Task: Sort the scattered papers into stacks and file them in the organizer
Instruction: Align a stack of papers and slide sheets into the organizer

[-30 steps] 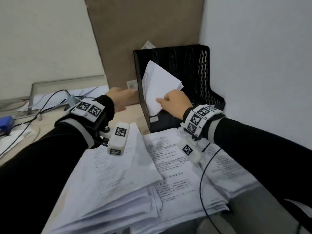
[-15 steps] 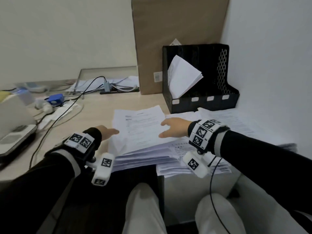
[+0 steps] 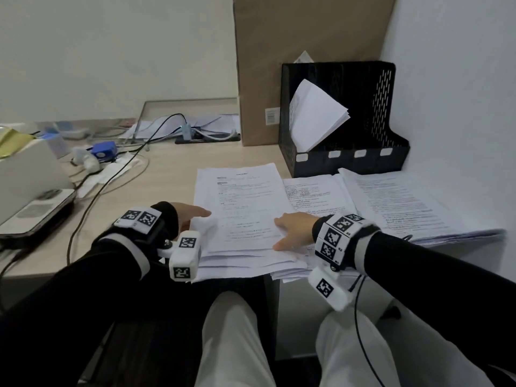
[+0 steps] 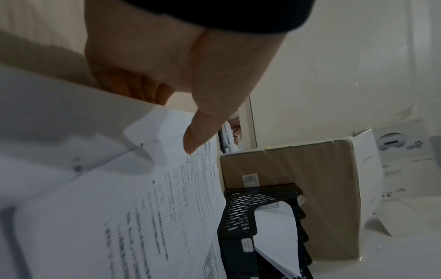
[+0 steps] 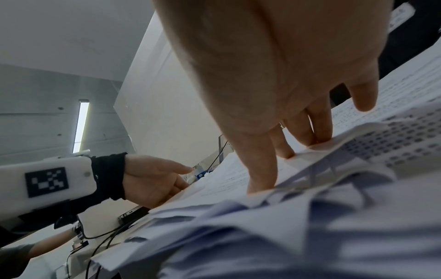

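A loose pile of printed papers (image 3: 240, 196) lies on the desk's front edge. My left hand (image 3: 192, 216) is at its left edge, thumb (image 4: 203, 122) over a lifted corner and fingers behind the edge, not clamped on it. My right hand (image 3: 293, 230) presses straight fingers (image 5: 260, 169) flat on the top sheets at the pile's right side. The black mesh organizer (image 3: 391, 152) stands behind against the wall. A filed stack of white papers (image 3: 315, 115) leans in its leftmost slot. Its other slots look empty.
A second paper stack (image 3: 405, 202) lies right of the pile, next to the white wall. A tall cardboard box (image 3: 301, 51) stands behind the organizer. Cables (image 3: 111, 174), a blue item (image 3: 104, 150) and a white device (image 3: 28, 174) crowd the desk's left.
Both hands left the organizer, where the right hand had been at the filed stack, and came down onto the front pile. The view has pulled back from the desk.
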The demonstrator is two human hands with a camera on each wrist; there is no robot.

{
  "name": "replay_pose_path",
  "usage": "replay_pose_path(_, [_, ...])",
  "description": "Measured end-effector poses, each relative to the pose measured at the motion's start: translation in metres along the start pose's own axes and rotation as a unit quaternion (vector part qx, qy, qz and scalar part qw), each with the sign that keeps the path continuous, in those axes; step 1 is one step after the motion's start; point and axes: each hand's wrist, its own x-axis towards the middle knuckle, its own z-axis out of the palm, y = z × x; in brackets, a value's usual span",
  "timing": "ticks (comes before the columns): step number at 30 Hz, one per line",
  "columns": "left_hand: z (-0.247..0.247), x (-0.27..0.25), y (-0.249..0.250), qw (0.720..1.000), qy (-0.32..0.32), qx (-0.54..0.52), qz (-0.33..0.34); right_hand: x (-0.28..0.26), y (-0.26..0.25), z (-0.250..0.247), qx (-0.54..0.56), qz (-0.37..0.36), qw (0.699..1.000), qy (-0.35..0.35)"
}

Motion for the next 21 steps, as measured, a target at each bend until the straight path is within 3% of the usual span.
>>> replay_pose_path(3, [-0.001, 0.009, 0.001, 0.999, -0.022, 0.034, -0.004, 0.004, 0.0, 0.003, -0.019, 0.003, 1.0, 0.006])
replay_pose_path(11, [0.018, 0.01, 0.012, 0.997, 0.016, 0.04, 0.069, 0.007, 0.003, 0.007, -0.027, 0.005, 0.999, 0.018])
replay_pose_path(14, [0.022, 0.006, 0.011, 0.991, 0.059, 0.074, 0.1, 0.006, 0.005, 0.01, -0.013, 0.009, 1.0, 0.021])
replay_pose_path(17, [0.024, 0.004, 0.011, 0.98, 0.097, 0.119, 0.123, 0.0, 0.006, 0.011, 0.057, 0.014, 0.998, 0.02])
replay_pose_path(21, [0.016, 0.007, 0.007, 0.972, 0.103, 0.017, 0.212, -0.004, 0.009, 0.004, 0.242, 0.023, 0.967, 0.083])
